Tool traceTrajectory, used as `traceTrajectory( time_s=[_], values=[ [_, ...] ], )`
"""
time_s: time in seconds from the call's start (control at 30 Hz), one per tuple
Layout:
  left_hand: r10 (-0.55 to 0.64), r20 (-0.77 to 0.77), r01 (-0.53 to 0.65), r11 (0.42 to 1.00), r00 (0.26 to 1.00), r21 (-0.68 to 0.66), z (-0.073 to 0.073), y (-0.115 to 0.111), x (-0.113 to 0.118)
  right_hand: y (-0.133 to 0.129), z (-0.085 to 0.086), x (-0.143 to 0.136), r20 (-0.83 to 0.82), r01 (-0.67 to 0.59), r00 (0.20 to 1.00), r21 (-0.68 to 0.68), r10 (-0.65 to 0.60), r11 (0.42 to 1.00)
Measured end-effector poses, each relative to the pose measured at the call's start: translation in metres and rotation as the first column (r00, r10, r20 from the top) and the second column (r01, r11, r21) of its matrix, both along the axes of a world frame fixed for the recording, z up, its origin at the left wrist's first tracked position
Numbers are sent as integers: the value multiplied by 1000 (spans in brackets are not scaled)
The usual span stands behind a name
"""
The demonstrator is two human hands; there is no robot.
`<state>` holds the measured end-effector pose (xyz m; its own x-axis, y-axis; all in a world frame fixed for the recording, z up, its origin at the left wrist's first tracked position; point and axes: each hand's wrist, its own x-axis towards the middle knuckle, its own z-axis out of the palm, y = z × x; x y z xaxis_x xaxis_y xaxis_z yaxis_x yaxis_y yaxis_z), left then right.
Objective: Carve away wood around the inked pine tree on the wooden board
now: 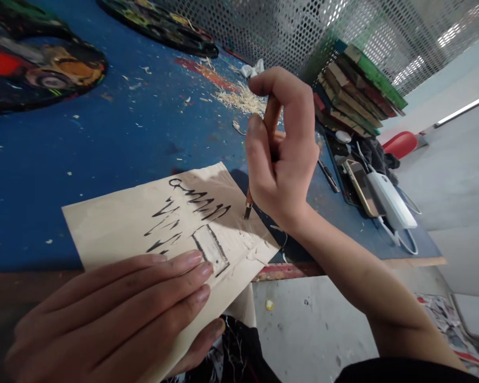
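A pale, thin wooden board (115,223) lies tilted across the table's front edge, with black brush-like strokes and a small outlined rectangle (211,247) on it. My left hand (131,314) lies over its near left part, fingers stretched together on top and the thumb under the near edge. My right hand (285,149) is closed around the wooden handle of a carving chisel (272,114). The chisel points down, its metal blade at the board's right part, where shallow cuts and lifted slivers show. Whether the tip touches the wood, I cannot tell.
Wood shavings (239,98) are heaped behind my right hand on the blue table (135,138). Two paint-crusted palettes (64,64) lie at the far left. To the right are a pen (328,175), a phone (361,186), a white power bank (391,199) with cables, and stacked books (355,90).
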<state>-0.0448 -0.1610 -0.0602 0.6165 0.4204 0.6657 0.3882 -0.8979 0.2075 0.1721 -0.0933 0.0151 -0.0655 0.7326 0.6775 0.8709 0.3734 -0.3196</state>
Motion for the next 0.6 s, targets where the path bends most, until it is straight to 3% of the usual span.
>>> traceTrajectory(
  time_s=[0.13, 0.2, 0.37, 0.6],
  values=[
    [18, -18, -18, 1000, 1000, -1, 1, 0, 2, 3, 1, 1, -30, -151, 988, -11, 151, 988],
    [17, -16, -17, 1000, 1000, 2, 1, 1, 4, 8, 2, 0, -18, -200, 980, -81, 199, 976],
    [29, 21, -29, 999, 999, -17, 0, -3, 2, 23, 0, -3, 99, -78, 988, -350, 120, 933],
    [31, 18, -31, 999, 999, -16, 1, -2, 5, 19, -11, -1, 124, -92, 979, -429, 159, 899]
  ],
)
